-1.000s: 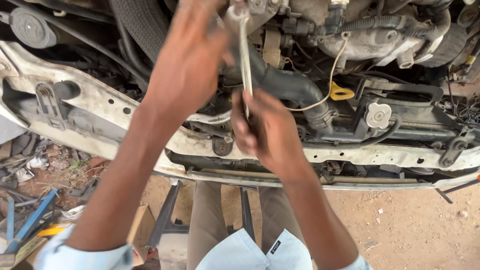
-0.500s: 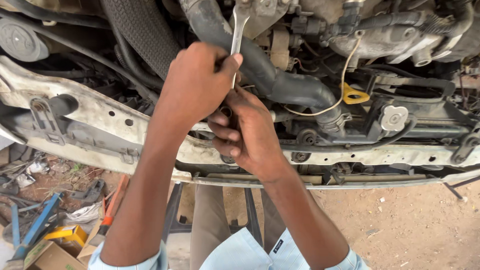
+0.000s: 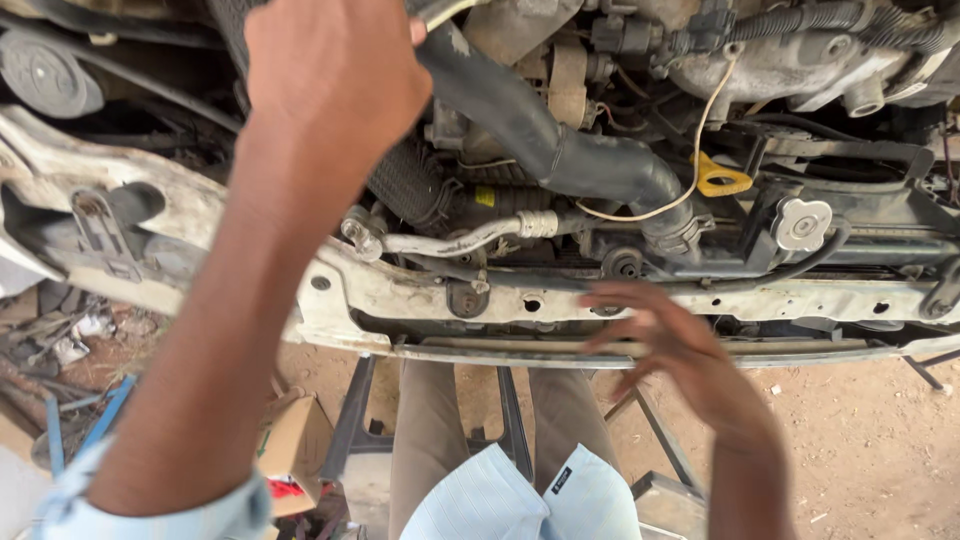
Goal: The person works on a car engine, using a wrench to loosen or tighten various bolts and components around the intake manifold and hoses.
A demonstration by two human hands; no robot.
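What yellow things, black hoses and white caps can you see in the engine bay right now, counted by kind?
Yellow dipstick handle: 1
Large black rubber hose: 1
White round cap: 1
Total: 3
The left hand grips a metal tool at the top edge; the right hand hangs open, blurred, in front of the white crossmember.

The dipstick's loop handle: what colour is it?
Yellow; the dipstick's loop handle shows in the head view, right of the black hose.

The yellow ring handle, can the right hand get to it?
Probably yes. The right hand is open and empty below the white crossbar, and the yellow ring handle sits uncovered above it, nothing between.
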